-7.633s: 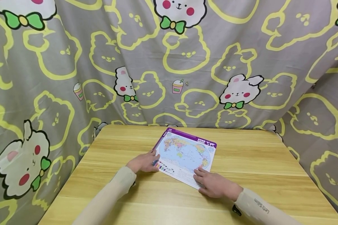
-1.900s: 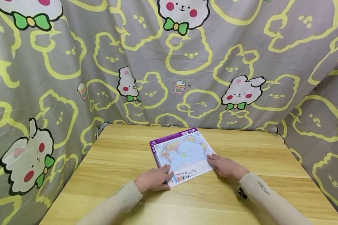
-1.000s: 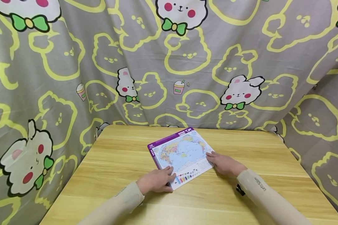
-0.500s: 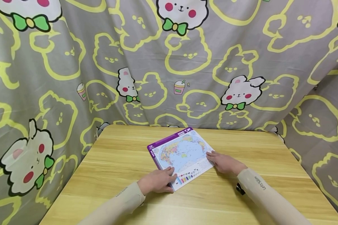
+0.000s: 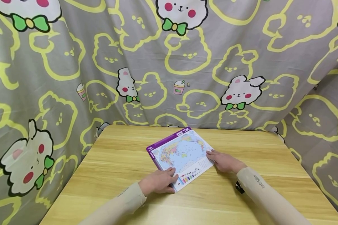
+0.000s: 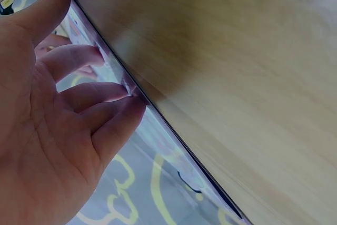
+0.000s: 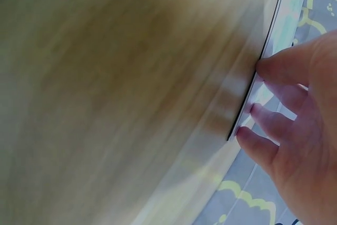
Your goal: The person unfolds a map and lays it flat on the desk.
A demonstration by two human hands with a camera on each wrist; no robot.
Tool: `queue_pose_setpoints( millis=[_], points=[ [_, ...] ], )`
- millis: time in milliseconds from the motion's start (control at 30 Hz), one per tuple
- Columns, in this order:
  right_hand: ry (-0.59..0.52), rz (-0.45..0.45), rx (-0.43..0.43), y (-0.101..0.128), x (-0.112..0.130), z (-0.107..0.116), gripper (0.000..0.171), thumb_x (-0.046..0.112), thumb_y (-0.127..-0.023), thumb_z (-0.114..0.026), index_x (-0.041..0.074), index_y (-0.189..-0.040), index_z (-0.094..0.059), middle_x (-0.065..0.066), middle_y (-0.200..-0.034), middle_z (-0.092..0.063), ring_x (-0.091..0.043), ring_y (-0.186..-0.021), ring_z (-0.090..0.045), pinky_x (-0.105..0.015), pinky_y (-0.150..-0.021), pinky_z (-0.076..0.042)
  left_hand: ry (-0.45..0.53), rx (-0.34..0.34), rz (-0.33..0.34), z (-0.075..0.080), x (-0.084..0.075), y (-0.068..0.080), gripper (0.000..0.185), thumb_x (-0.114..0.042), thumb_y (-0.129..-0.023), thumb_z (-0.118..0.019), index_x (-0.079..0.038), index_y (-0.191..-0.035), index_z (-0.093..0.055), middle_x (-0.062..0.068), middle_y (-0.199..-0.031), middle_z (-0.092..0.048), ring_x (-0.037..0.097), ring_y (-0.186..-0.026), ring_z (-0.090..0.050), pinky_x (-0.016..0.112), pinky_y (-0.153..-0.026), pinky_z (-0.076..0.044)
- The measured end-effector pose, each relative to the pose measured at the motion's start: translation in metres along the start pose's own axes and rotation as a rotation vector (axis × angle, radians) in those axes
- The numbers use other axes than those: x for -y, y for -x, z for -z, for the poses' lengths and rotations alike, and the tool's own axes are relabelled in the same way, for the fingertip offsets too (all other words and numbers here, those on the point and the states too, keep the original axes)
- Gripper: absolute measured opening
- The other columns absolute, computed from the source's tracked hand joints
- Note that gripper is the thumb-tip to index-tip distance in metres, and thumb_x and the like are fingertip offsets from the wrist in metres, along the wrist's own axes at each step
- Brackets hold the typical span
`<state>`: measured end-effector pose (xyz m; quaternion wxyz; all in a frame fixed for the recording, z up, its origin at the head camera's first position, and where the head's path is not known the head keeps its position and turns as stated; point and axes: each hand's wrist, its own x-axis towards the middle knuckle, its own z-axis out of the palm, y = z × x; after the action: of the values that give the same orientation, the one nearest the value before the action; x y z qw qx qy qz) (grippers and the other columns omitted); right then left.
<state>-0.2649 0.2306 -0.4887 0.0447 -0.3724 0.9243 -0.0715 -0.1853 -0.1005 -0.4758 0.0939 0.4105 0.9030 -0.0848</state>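
Purple-bordered map [image 5: 183, 153] had just turned slightly counterclockwise — its edges thus further askew — left hand [image 5: 159, 181] and right hand [image 5: 226, 162] loosely spread against it.

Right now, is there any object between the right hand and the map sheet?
No, nothing visible stands between them: the right hand touches the map sheet directly, on its right side. The left hand touches the sheet's near left corner, so it does not stand between them.
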Motion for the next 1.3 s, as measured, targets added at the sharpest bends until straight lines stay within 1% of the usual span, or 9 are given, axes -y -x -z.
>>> queue_pose_setpoints(
  millis=[167, 467, 867, 1000, 1100, 1200, 1300],
  points=[
    [-0.017, -0.023, 0.012, -0.001, 0.0, 0.002, 0.041, -0.002, -0.093, -0.041, -0.005, -0.133, -0.05, -0.019, -0.143, -0.042, -0.042, -0.131, -0.036, -0.053, -0.104, -0.032, 0.002, 0.0, 0.0, 0.001, -0.002, 0.0, 0.066, -0.058, -0.089, -0.049, -0.02, -0.143, -0.044, 0.013, -0.148, -0.036, 0.025, -0.134, -0.036, 0.037, -0.101, -0.041],
    [-0.031, -0.02, 0.029, -0.004, -0.002, 0.006, 0.042, -0.002, -0.094, -0.041, -0.004, -0.134, -0.049, -0.018, -0.143, -0.043, -0.041, -0.131, -0.035, -0.053, -0.105, -0.031, -0.001, -0.006, -0.007, 0.01, -0.008, 0.002, 0.063, -0.056, -0.091, -0.05, -0.02, -0.142, -0.045, 0.012, -0.146, -0.038, 0.025, -0.134, -0.037, 0.035, -0.1, -0.041],
    [-0.019, -0.032, 0.045, -0.008, -0.005, 0.007, 0.042, -0.004, -0.091, -0.042, -0.005, -0.133, -0.05, -0.019, -0.142, -0.043, -0.041, -0.131, -0.035, -0.053, -0.104, -0.032, 0.012, -0.014, 0.001, 0.009, -0.01, 0.001, 0.063, -0.055, -0.091, -0.05, -0.02, -0.142, -0.045, 0.013, -0.146, -0.038, 0.025, -0.133, -0.037, 0.035, -0.101, -0.041],
    [-0.008, -0.046, 0.044, -0.008, -0.004, 0.006, 0.042, -0.003, -0.093, -0.042, -0.005, -0.133, -0.05, -0.019, -0.142, -0.042, -0.041, -0.131, -0.035, -0.053, -0.103, -0.032, 0.03, -0.02, -0.001, 0.008, -0.01, 0.001, 0.063, -0.055, -0.091, -0.051, -0.019, -0.142, -0.044, 0.014, -0.146, -0.038, 0.026, -0.133, -0.038, 0.034, -0.101, -0.041],
    [0.005, -0.058, 0.039, -0.008, -0.002, 0.005, 0.041, -0.002, -0.094, -0.041, -0.004, -0.134, -0.05, -0.019, -0.142, -0.042, -0.042, -0.131, -0.035, -0.053, -0.104, -0.033, 0.061, -0.031, -0.01, 0.006, -0.008, 0.001, 0.063, -0.054, -0.091, -0.052, -0.017, -0.142, -0.045, 0.014, -0.146, -0.037, 0.026, -0.133, -0.037, 0.035, -0.102, -0.039],
    [0.004, -0.068, 0.035, -0.006, 0.001, 0.004, 0.041, -0.002, -0.094, -0.039, -0.004, -0.134, -0.049, -0.02, -0.142, -0.042, -0.043, -0.131, -0.035, -0.053, -0.104, -0.032, 0.101, -0.052, -0.016, 0.005, -0.003, 0.001, 0.06, -0.05, -0.093, -0.052, -0.016, -0.142, -0.046, 0.015, -0.147, -0.037, 0.028, -0.134, -0.036, 0.036, -0.105, -0.036],
    [0.011, -0.061, 0.021, -0.004, 0.004, 0.003, 0.043, -0.004, -0.092, -0.039, -0.004, -0.133, -0.05, -0.021, -0.141, -0.043, -0.043, -0.13, -0.036, -0.053, -0.103, -0.033, 0.123, -0.068, 0.004, 0.005, 0.005, 0.002, 0.057, -0.046, -0.094, -0.052, -0.014, -0.141, -0.047, 0.015, -0.147, -0.037, 0.028, -0.135, -0.034, 0.036, -0.107, -0.033]
  ],
)
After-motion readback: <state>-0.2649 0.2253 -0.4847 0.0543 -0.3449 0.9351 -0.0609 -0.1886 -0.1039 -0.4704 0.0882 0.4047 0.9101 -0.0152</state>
